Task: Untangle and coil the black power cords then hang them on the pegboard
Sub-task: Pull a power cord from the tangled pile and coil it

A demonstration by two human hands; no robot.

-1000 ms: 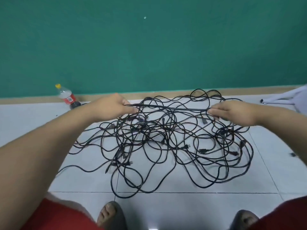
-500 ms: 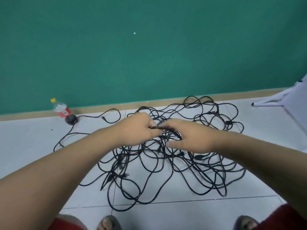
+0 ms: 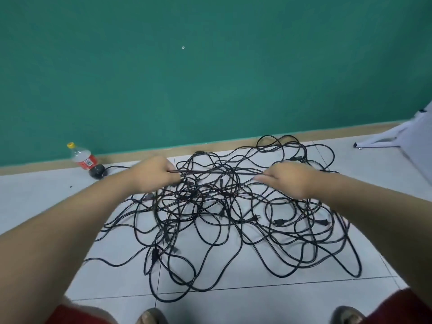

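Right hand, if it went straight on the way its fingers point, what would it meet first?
The right hand points left along the taut cord it pinches, so it would probably reach the left hand first; the tangle beneath might snag, depth unclear.

Black cords [image 3: 278, 222] – white tiles [image 3: 257, 305], teal wall [image 3: 210, 90] – yellow-capped bottle [image 3: 83, 159]

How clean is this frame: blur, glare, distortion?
Head view: wide lens bows the baseboard; light flat, no glare on the floor; left hand and right hand slightly smeared; cords read clearly; stand at right edge blurred.
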